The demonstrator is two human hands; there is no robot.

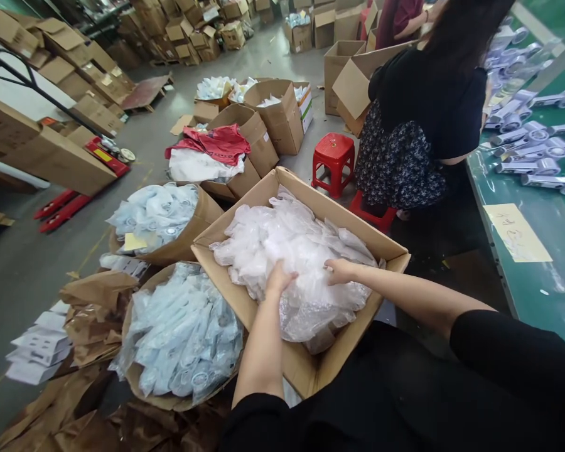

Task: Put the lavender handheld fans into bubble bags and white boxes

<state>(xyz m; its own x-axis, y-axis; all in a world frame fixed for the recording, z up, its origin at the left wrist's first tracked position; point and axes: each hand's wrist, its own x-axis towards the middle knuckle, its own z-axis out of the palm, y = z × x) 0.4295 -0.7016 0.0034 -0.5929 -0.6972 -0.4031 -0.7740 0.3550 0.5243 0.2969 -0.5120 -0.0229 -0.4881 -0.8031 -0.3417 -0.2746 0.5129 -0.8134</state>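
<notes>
In front of me an opened cardboard box (238,295) is filled with a loose heap of clear bubble wrap bags (282,235). Both my arms reach down into it. My left hand (279,277) is closed on bags near the middle of the heap, its thumb pointing right and its other fingers partly buried in plastic. A short way to the right, my right hand (341,272) grips bubble wrap too, with fingers curled into the heap. Plastic covers some of the fingertips.
Left of the box stand two round containers of pale-blue bagged parts (188,333). A red stool (333,160) and a seated co-worker (419,107) are ahead on the right. Grey-white handle-like parts (532,138) lie on a green table (503,251). A pallet jack (106,157) is at left.
</notes>
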